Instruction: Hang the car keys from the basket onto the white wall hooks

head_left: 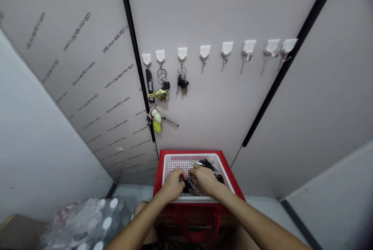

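Left grip (174,184), right grip (205,180) in basket (192,156) — panelled wall (221,17).

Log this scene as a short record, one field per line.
left hand: inside basket, at the keys
right hand: over the same keys
keys: dark, heaped in basket
basket: white, perforated, sitting in red crate
wall hooks: eight, white, adhesive; first three carry key sets
lower left: shrink-wrapped bottles

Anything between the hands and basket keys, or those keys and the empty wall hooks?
Nothing visible: left hand and right hand touch black keys in a white plastic basket; pale wall runs to empty white hooks.
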Demonstrator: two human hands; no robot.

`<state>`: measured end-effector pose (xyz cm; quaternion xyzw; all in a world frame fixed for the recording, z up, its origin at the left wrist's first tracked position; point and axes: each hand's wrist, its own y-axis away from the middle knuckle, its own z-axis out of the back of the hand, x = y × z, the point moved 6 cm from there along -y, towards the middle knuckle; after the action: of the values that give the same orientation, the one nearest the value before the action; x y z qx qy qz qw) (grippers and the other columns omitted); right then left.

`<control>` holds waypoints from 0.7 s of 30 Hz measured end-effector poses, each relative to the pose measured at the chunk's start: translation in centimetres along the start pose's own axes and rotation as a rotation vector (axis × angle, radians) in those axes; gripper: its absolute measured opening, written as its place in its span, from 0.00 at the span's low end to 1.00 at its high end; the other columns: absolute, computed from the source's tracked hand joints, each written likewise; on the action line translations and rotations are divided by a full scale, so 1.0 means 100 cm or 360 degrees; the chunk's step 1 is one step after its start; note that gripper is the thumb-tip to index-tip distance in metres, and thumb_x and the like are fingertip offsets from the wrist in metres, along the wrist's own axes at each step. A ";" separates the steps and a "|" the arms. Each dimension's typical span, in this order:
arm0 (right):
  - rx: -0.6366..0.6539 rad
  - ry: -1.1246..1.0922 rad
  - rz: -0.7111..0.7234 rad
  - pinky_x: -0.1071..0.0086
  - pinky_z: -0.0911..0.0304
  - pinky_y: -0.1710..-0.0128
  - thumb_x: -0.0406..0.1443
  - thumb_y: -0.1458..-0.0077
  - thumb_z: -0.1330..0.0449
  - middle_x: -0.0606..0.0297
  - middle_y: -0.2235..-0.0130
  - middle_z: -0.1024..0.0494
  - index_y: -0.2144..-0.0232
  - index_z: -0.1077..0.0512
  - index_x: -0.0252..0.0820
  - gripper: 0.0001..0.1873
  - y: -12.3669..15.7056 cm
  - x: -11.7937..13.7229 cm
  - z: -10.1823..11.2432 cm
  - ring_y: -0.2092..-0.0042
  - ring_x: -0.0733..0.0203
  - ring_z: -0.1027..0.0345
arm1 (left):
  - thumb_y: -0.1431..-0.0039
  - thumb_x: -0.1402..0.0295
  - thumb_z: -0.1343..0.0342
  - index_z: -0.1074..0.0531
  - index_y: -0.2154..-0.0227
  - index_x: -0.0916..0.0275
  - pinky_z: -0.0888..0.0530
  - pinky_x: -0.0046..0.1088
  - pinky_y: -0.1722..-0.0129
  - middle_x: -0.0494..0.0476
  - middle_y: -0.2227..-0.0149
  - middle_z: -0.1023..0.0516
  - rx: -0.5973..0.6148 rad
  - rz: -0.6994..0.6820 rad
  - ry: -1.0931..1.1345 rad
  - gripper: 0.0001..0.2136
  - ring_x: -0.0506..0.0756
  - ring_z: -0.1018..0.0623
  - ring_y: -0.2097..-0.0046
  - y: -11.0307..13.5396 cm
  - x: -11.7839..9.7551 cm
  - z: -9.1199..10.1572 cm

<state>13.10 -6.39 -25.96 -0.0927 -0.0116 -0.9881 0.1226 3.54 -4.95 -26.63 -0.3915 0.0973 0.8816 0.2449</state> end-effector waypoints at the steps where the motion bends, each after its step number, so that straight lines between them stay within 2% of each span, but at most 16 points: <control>1: -0.0026 -0.0061 -0.0004 0.73 0.50 0.75 0.30 0.62 0.51 0.61 0.70 0.32 0.75 0.34 0.40 0.09 0.000 0.000 0.003 0.70 0.62 0.39 | 0.67 0.84 0.59 0.37 0.79 0.64 0.38 0.21 0.70 0.50 0.75 0.35 -0.0024 0.0019 0.0027 0.12 0.47 0.36 0.70 0.000 0.001 0.001; 5: -0.0107 -0.0594 -0.0028 0.76 0.51 0.77 0.29 0.62 0.53 0.68 0.81 0.34 0.80 0.36 0.39 0.06 0.001 -0.001 0.021 0.76 0.68 0.42 | 0.62 0.80 0.56 0.38 0.68 0.64 0.38 0.23 0.63 0.53 0.66 0.33 -0.0145 0.0053 0.0271 0.14 0.49 0.35 0.64 0.000 0.003 0.004; 7: -0.0099 -0.0945 -0.0057 0.77 0.52 0.80 0.29 0.62 0.53 0.71 0.84 0.37 0.82 0.38 0.38 0.05 0.000 0.000 0.031 0.80 0.70 0.45 | 0.58 0.75 0.55 0.38 0.66 0.64 0.39 0.23 0.61 0.53 0.63 0.34 -0.0084 -0.0028 0.0457 0.13 0.49 0.35 0.61 0.000 -0.005 0.002; 10: -0.0012 -0.1512 -0.0137 0.78 0.51 0.82 0.32 0.62 0.51 0.73 0.85 0.39 0.82 0.41 0.38 0.02 -0.002 0.002 0.047 0.83 0.72 0.47 | 0.53 0.69 0.60 0.36 0.73 0.65 0.38 0.23 0.64 0.53 0.70 0.31 0.0074 -0.0173 0.0743 0.09 0.48 0.34 0.66 -0.003 -0.026 0.000; 12: -0.0023 -0.1785 -0.0160 0.78 0.51 0.83 0.36 0.62 0.49 0.74 0.86 0.39 0.81 0.41 0.37 0.06 -0.006 0.003 0.064 0.84 0.73 0.47 | 0.51 0.67 0.62 0.37 0.78 0.66 0.37 0.22 0.69 0.51 0.78 0.33 0.0056 -0.0193 0.0885 0.11 0.47 0.34 0.72 -0.009 -0.042 0.009; 16: -0.0372 -0.1878 -0.0095 0.77 0.48 0.81 0.39 0.64 0.47 0.74 0.86 0.39 0.80 0.39 0.36 0.10 -0.014 -0.003 0.125 0.83 0.74 0.47 | 0.52 0.65 0.61 0.40 0.80 0.66 0.39 0.19 0.78 0.47 0.85 0.40 -0.0045 -0.0215 0.0990 0.11 0.44 0.39 0.81 -0.030 -0.085 0.044; 18: -0.0605 -0.1773 -0.0063 0.77 0.47 0.80 0.38 0.64 0.47 0.73 0.86 0.38 0.80 0.38 0.36 0.10 -0.017 -0.006 0.163 0.82 0.73 0.45 | 0.53 0.65 0.60 0.40 0.80 0.66 0.40 0.18 0.81 0.46 0.85 0.40 -0.0087 -0.0290 0.1021 0.10 0.44 0.39 0.82 -0.043 -0.110 0.067; 21: -0.0990 -0.1592 -0.0017 0.76 0.45 0.79 0.38 0.64 0.46 0.72 0.86 0.36 0.80 0.36 0.35 0.09 -0.022 -0.009 0.221 0.82 0.72 0.44 | 0.54 0.67 0.58 0.39 0.77 0.66 0.39 0.18 0.79 0.48 0.82 0.38 -0.0283 -0.0413 0.1035 0.07 0.44 0.37 0.80 -0.061 -0.144 0.102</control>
<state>17.39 -3.00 -4.37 -0.5791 0.2217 -0.7819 0.0641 8.34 -1.15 -9.02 -0.6804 0.0426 0.6775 0.2761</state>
